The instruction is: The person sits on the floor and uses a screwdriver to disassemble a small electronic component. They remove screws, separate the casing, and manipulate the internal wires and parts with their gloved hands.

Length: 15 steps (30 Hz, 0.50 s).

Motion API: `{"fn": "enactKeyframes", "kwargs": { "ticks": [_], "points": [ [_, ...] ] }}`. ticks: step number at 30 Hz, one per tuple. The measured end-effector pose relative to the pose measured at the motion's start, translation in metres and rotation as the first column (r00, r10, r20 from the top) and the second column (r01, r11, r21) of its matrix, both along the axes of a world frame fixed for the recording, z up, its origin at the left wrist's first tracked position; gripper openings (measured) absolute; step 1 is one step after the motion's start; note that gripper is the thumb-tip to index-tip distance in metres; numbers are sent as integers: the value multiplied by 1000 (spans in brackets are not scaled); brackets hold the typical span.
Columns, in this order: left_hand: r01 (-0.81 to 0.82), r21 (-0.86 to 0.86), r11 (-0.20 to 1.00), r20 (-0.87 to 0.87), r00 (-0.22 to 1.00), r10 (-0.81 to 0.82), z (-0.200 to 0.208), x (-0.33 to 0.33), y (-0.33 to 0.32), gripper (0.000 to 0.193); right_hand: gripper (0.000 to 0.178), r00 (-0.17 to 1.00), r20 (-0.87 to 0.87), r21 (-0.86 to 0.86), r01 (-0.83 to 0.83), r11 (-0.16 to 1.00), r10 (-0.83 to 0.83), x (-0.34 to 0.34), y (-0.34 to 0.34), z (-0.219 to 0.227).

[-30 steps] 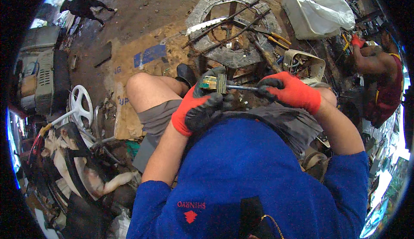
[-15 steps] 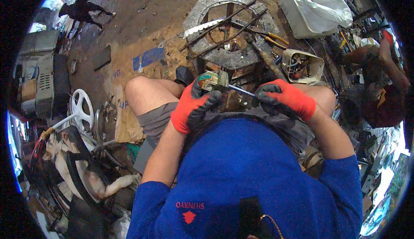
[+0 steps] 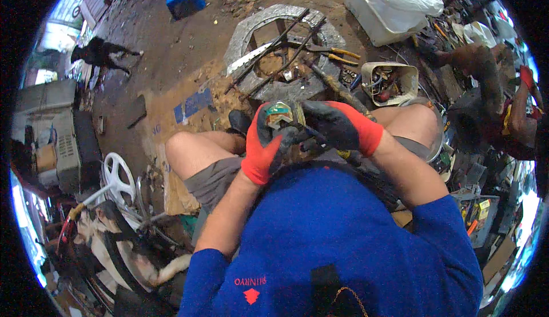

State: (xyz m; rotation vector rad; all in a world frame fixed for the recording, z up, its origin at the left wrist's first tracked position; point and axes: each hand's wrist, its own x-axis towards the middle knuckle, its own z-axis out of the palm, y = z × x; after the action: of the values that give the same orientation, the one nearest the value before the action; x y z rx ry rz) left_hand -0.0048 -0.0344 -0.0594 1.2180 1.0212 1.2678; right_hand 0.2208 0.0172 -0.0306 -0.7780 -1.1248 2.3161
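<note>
In front of my lap, my left hand [image 3: 267, 142], in a red glove with black palm and fingers, grips a small layered metal part with a green patch [image 3: 279, 114]. My right hand [image 3: 342, 125], gloved the same way, closes in against the part's right side, its fingertips touching it. A thin-shafted tool, apparently a screwdriver [image 3: 315, 134], slants below the right fingers; the glove hides most of it. Just beyond my hands stands a grey octagonal metal frame [image 3: 243, 45] with two dark rods [image 3: 297, 51] lying across it.
Yellow-handled cutters [image 3: 343, 56] lie on the frame's right side, near a cream bin [image 3: 392, 67] of scraps. A white tub [image 3: 366, 17] holds a white bag. At left are a dog [image 3: 100, 54] and white handwheel [image 3: 118, 180]. A person [image 3: 486, 82] sits at right.
My right hand has moved left and up to the metal part, and the tool's shaft no longer spans a gap between my hands. The view has shifted, bringing a blue crate further in.
</note>
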Motion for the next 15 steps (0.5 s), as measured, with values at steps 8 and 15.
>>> {"fn": "enactKeyframes", "kwargs": {
  "ticks": [8, 15],
  "points": [
    [103, 257, 961, -174, 983, -59, 37, 45, 27, 68, 42, 992, -52, 582, 123, 804, -115, 0, 7, 8],
    [370, 110, 923, -382, 873, -304, 33, 69, 60, 65, 34, 914, -241, 435, 403, 805, -327, 18, -2, -19]
  ]
}}
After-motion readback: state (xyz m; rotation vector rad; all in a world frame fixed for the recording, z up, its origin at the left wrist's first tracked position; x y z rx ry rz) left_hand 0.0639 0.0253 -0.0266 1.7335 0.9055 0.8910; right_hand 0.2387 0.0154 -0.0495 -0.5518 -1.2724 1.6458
